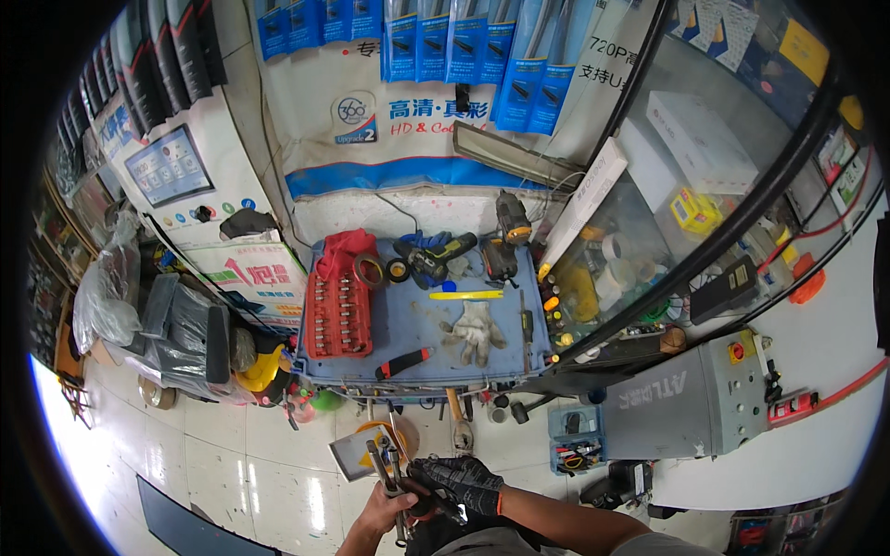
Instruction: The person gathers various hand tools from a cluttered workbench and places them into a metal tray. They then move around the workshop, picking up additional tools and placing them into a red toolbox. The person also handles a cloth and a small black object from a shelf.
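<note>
At the bottom of the head view, my bare left hand [387, 505] is closed around a bunch of long metal hand tools that look like wrenches [378, 461]. Their ends stick out above and below the fist. My right hand [466, 484], in a dark grey work glove, presses against the same bunch from the right. Its fingers are curled, and what exactly they grip is hidden. A shiny metal tool end [461, 512] shows under the glove. Just beyond the hands, a yellow-orange round container [405, 435] and a grey tray [350, 454] stand on the floor.
Ahead is a blue work cart [408, 347] with a red socket set [338, 315], a cordless drill [436, 258], a light work glove [475, 332] and a utility knife [404, 363]. A hammer [459, 426] hangs at its front. A grey machine [663, 398] stands right.
</note>
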### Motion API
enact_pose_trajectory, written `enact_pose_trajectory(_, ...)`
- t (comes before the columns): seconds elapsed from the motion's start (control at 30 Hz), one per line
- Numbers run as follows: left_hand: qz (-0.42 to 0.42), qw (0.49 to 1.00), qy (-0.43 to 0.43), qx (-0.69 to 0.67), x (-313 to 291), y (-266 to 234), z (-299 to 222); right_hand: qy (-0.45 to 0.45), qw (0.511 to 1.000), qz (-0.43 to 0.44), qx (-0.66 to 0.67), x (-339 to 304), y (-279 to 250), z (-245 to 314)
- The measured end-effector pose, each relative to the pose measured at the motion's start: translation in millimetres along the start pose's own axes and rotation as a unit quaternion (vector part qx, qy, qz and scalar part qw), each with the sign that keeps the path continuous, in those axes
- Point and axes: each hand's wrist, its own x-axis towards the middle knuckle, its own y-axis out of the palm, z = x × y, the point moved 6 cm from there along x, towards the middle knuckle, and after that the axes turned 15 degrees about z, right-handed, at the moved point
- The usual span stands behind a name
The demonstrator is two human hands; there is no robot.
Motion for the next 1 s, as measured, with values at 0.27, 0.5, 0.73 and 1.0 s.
enact_pose_trajectory(0.27,0.005,0.995,0.063,-0.072,64,-18,-45,0.052,0.995,0.046,0.076,40,-19,83)
enact_pose_trajectory(0.5,-0.013,0.986,0.151,-0.07,106,-15,-75,-0.035,0.989,0.133,-0.061,71,-45,130)
enact_pose_trajectory(0.73,-0.033,0.986,0.161,-0.04,105,-23,-83,0.023,0.963,0.233,-0.135,73,-37,154)
enact_pose_trajectory(1.0,-0.052,0.981,0.153,-0.109,92,-39,-91,0.045,0.957,0.281,-0.059,104,-34,141)
